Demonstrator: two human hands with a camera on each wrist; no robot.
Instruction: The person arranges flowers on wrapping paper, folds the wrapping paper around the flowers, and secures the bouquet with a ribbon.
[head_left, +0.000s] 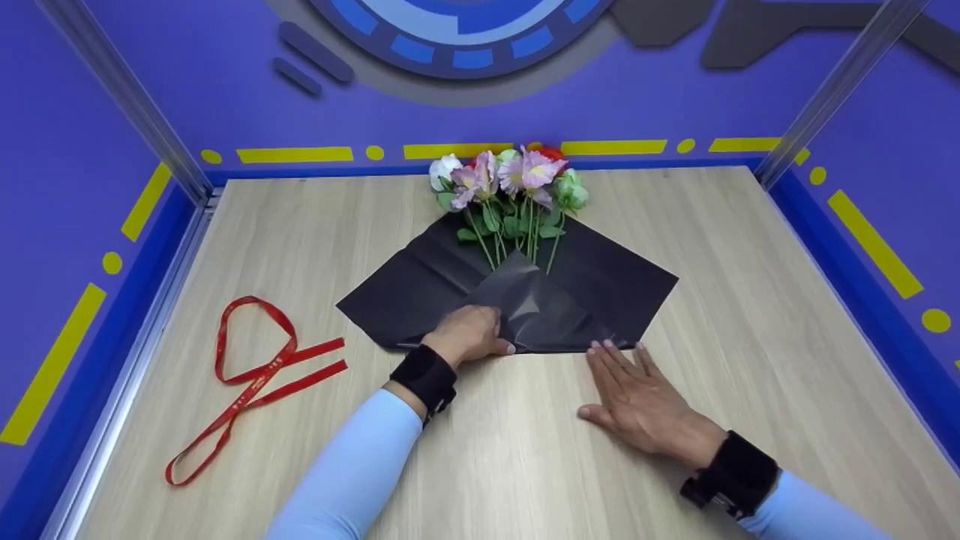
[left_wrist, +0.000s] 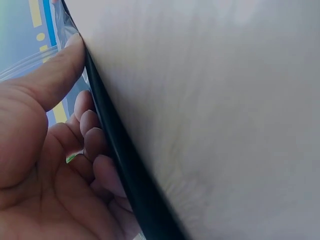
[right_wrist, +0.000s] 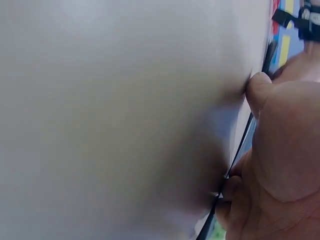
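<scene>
Black paper sheet (head_left: 611, 277) lies on the table (head_left: 525, 450), its near side turned up in 1 flap (head_left: 536, 304) over the lower stems (head_left: 531, 232) of the flowers (head_left: 517, 174); from my end I see 2 hands at that fold; the left hand (head_left: 466, 331) bends its fingers onto the flap, thumb at the edge; its close view is cramped, so I can't tell whether it pinches or only presses; the right hand (head_left: 637, 401) lies flat, fingers straight, tips at the fold's right end, gripping nothing; I'd watch for uneven pressure skewing the crease; an early lift could let springy paper unfold; a sideways drag could shift the loose stems; the red ribbon (head_left: 270, 369) lies well apart, securing nothing.
</scene>
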